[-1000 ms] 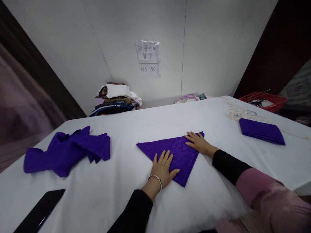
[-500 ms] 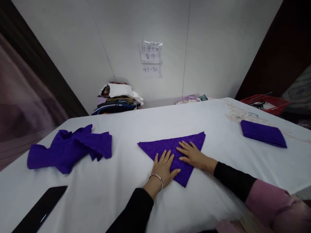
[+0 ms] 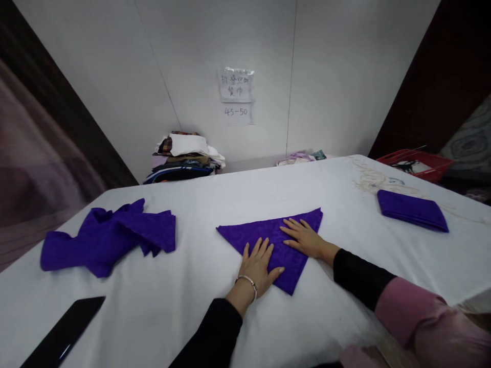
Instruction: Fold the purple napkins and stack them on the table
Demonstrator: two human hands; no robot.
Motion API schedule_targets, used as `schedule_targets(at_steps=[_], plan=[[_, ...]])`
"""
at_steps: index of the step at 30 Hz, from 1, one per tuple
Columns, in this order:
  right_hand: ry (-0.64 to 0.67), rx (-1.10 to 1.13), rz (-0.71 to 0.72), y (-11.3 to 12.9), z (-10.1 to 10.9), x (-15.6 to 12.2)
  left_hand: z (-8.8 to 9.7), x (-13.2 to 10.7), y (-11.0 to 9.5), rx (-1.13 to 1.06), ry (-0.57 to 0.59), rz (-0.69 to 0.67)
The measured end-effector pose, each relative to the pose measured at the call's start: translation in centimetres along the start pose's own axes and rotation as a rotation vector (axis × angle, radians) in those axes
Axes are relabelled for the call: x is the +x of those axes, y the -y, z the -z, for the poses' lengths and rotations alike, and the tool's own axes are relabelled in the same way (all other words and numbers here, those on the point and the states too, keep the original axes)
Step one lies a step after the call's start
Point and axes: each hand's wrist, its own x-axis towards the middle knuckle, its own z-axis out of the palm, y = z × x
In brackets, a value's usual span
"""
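Head camera, probably wide-angle, looks forward and down across the table (image 3: 238, 194).

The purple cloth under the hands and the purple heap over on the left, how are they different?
The triangular cloth lies flat in a neat triangle; the heap is crumpled, corners sticking out. The left hand and right hand press flat on the triangular cloth; nothing touches the heap. The triangular cloth sits mid-table, the heap toward the left edge. Both look the same deep purple and lie on the white table.
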Motion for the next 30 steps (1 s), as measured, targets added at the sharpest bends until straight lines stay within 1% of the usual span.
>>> schedule_targets(at_steps=[4,7,9,13,16,19,23,30], plan=[[-0.034,-0.034,-0.058,-1.6,0.2,0.5,0.0,0.0,0.0,-0.002,-0.004,-0.004],[-0.031,-0.044,-0.098,-1.5,0.6,0.6,0.1,0.0,0.0,-0.002,-0.004,-0.007],[-0.019,-0.028,-0.087,-0.5,0.7,0.4,0.1,0.0,-0.1,0.003,-0.001,-0.007],[0.002,0.032,0.049,2.4,0.2,-0.3,0.0,0.0,0.0,0.019,0.005,-0.013],[0.004,0.038,0.089,3.5,-0.4,-0.6,-0.1,0.0,0.1,0.029,0.013,-0.01],[-0.001,0.035,0.093,3.1,-0.6,-0.4,-0.1,0.0,0.1,0.024,0.011,-0.012],[-0.003,0.025,0.085,2.3,-0.3,-0.2,-0.1,0.0,0.1,0.017,0.005,-0.012],[-0.029,0.023,-0.001,0.8,0.0,0.2,0.0,0.0,0.0,0.016,0.008,-0.007]])
